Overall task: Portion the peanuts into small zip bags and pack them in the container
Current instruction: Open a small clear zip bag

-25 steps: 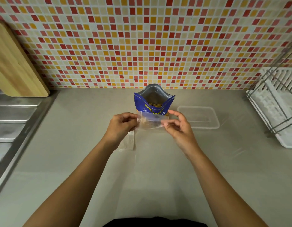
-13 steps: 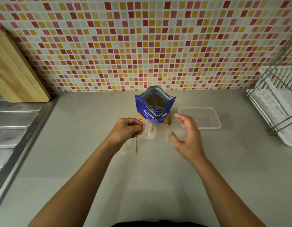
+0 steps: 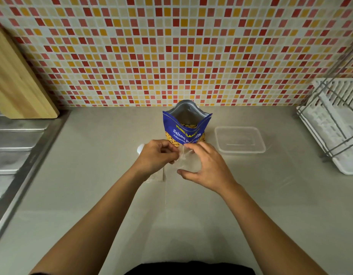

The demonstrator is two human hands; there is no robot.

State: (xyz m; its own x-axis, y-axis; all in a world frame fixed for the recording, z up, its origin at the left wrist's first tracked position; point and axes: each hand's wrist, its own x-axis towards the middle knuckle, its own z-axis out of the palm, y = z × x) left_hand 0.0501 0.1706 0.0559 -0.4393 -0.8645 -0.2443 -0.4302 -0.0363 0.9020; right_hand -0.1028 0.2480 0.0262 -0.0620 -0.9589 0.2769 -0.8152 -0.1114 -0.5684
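Note:
An open blue bag of salted peanuts [image 3: 186,127] stands upright at the back of the counter, peanuts visible inside. Just in front of it both hands hold a small clear zip bag [image 3: 188,162]. My left hand [image 3: 157,155] pinches the bag's left top edge. My right hand [image 3: 206,165] grips it from the right, thumb under it. A clear rectangular container [image 3: 240,140] sits to the right of the peanut bag, with nothing visible in it. More clear zip bags [image 3: 156,176] lie flat on the counter under my left wrist.
A white dish rack [image 3: 334,124] stands at the right edge. A wooden cutting board [image 3: 17,84] leans on the tiled wall at the left, above a steel sink drainer [image 3: 11,147]. A small white object [image 3: 141,148] peeks out behind my left hand.
My right hand let go of the small zip bag half a second ago, then came back and took hold of it again. Both hands sit slightly lower and closer together.

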